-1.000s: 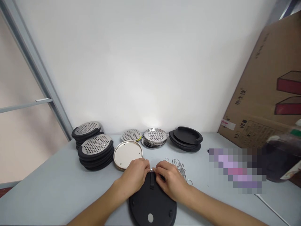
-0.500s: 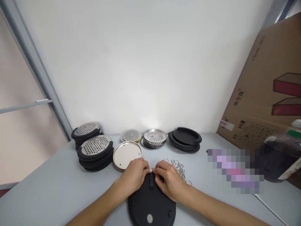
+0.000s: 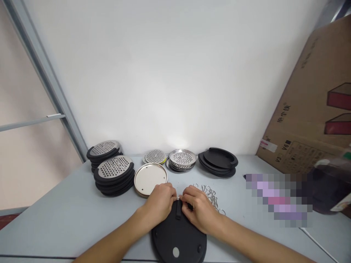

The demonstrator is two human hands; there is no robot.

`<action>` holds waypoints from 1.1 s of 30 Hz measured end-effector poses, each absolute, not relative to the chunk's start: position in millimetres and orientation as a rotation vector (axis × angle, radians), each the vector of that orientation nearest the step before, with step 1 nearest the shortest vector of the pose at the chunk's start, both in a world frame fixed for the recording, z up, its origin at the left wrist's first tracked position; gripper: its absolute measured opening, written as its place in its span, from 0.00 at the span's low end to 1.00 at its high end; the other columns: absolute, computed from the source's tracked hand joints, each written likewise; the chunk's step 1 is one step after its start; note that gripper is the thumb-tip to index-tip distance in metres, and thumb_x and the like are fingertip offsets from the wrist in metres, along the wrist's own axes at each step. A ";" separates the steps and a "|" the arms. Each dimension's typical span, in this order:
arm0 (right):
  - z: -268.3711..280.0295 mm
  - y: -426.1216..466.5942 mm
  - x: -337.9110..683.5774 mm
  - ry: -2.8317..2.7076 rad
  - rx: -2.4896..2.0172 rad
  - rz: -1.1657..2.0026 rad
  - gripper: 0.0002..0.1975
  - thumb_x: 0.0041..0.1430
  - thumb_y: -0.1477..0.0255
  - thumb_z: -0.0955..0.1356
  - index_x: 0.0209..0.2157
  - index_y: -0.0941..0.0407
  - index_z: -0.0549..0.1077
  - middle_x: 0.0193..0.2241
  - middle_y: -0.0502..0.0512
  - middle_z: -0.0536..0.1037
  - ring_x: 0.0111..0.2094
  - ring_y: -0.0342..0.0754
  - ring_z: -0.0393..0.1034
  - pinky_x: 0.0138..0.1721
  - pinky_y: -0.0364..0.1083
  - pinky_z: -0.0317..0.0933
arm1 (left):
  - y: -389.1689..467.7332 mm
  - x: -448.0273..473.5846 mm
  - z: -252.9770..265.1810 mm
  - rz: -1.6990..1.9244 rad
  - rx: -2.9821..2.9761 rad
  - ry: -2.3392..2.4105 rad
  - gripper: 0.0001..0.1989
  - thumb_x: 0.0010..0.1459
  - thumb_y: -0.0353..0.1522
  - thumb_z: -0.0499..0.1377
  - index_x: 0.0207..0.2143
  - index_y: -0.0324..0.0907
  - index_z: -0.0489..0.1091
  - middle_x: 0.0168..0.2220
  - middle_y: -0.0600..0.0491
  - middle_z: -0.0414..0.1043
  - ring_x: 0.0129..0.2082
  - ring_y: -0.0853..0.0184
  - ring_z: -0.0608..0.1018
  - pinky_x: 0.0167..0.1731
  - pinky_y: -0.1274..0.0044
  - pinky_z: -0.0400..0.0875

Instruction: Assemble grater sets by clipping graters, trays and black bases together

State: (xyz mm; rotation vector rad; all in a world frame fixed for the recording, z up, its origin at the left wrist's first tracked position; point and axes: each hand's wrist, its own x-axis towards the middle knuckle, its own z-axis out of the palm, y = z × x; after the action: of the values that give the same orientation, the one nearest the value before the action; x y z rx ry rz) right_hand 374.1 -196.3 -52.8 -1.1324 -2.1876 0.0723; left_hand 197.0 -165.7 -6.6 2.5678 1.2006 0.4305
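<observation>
A round black disc [image 3: 179,237] lies in front of me, with a small pale oval on its lower part and a short black strap [image 3: 178,210] at its far edge. My left hand [image 3: 161,199] pinches a small shiny metal wire clip [image 3: 178,198] at the strap's end. From the other side, my right hand [image 3: 199,206] has its fingertips closed on that same clip. The fingertips hide most of it. Just beyond my right hand is a loose pile of wire clips [image 3: 210,195].
Black-rimmed discs with perforated metal plates are stacked at the left [image 3: 114,179]. Behind my hands sit a pale round tray [image 3: 150,178], perforated metal plates [image 3: 182,159] and black discs [image 3: 218,160]. On the right are a cardboard box [image 3: 304,120], a dark bottle [image 3: 323,190] and a cable [image 3: 318,243].
The camera's view has shifted slightly, so the whole scene sits a little further right. Both hands stay pinched at the disc's far edge, with hardly any visible movement.
</observation>
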 end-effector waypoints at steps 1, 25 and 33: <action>-53.2 -196.2 373.8 -2.176 -1.142 0.068 0.11 0.51 0.85 0.63 0.26 0.56 0.72 0.26 0.54 0.71 0.32 0.48 0.65 0.33 0.45 0.59 | -165.8 197.4 -6.5 0.414 2.583 1.201 0.12 0.58 0.26 0.52 0.29 0.41 0.76 0.31 0.49 0.75 0.33 0.64 0.76 0.34 0.76 0.64; -56.3 -197.5 371.8 -2.081 -1.264 0.040 0.10 0.48 0.85 0.63 0.22 0.56 0.67 0.24 0.52 0.67 0.29 0.47 0.63 0.32 0.44 0.57 | -156.4 193.1 -10.5 0.383 2.682 0.960 0.16 0.61 0.25 0.49 0.27 0.41 0.74 0.31 0.51 0.74 0.32 0.66 0.74 0.34 0.77 0.63; -50.0 -198.1 373.4 -2.049 -1.305 0.149 0.09 0.49 0.84 0.63 0.28 0.56 0.69 0.28 0.52 0.69 0.32 0.47 0.65 0.34 0.45 0.59 | -161.5 195.5 -6.3 0.399 2.626 1.049 0.15 0.60 0.26 0.49 0.31 0.42 0.76 0.32 0.50 0.75 0.33 0.65 0.75 0.35 0.76 0.64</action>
State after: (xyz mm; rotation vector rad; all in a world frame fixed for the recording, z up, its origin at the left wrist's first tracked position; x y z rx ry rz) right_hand 373.4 -198.1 -50.0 -1.3053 -2.0487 0.1493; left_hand 195.5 -161.5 -6.3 2.6265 1.0488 0.3994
